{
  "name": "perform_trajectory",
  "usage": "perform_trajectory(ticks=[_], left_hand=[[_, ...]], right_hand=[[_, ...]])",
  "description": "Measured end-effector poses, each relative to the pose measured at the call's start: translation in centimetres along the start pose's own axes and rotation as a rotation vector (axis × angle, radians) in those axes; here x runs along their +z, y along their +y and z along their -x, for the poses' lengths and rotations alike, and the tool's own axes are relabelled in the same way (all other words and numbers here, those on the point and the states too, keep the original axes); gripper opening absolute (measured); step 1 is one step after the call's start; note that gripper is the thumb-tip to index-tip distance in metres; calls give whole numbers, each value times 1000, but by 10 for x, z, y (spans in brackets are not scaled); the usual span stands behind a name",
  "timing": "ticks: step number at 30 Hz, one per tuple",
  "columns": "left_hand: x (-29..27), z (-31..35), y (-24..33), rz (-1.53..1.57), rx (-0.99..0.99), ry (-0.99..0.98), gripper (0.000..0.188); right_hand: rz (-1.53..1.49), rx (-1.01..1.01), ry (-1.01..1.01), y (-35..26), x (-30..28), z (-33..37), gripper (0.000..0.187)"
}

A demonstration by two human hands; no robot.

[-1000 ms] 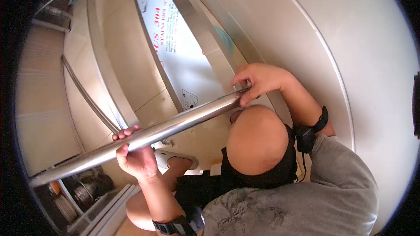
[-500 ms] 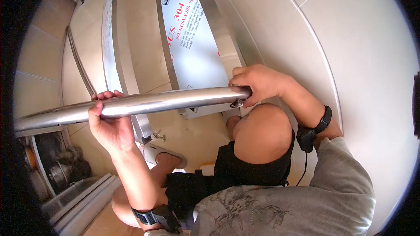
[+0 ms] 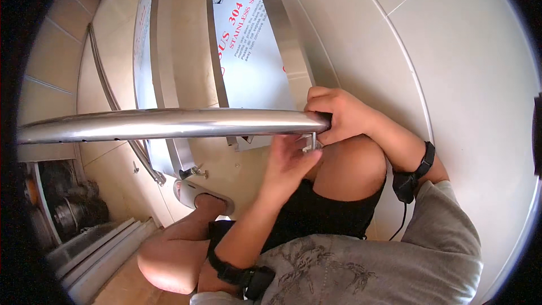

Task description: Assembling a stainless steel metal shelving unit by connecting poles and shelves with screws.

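A long, polished metal tube (image 3: 186, 123) runs across in front of me, with a few small holes along its lower side at the left. My right hand (image 3: 344, 117) is closed around its black right end (image 3: 324, 120). Under that end, my left hand (image 3: 291, 164) pinches at a small silver rod-like fitting (image 3: 314, 140) that sticks down from the tube. Its fingertips are partly hidden behind the tube, and what exactly the fitting is cannot be made out.
Beyond the tube, long metal panels with white printed film (image 3: 243, 39) lie on the tiled floor. A thin metal rail (image 3: 104, 79) lies left of them. A pale wall (image 3: 463, 79) closes the right side. Small metal fittings (image 3: 197, 172) lie near my slippered foot (image 3: 203, 196).
My left hand has let go of the tube's left part and moved right to the fitting under its right end. The tube's left part has risen slightly. My right hand keeps its grip.
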State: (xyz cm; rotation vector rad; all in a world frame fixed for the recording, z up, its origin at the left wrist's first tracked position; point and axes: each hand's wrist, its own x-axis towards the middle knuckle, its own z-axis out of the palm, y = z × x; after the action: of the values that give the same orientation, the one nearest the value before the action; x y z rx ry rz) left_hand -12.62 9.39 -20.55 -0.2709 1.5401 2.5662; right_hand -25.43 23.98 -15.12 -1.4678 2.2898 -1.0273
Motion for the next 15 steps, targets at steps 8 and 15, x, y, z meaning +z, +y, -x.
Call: perform_trajectory(ticks=[8,15], left_hand=[[20,-9,1,-37,-119,29,24],[4,-15,51,-14,-318,47,19]], right_hand=[[46,17,-60,0,-9,-6,33],[-124,220,-231,13,-36,-46,33]])
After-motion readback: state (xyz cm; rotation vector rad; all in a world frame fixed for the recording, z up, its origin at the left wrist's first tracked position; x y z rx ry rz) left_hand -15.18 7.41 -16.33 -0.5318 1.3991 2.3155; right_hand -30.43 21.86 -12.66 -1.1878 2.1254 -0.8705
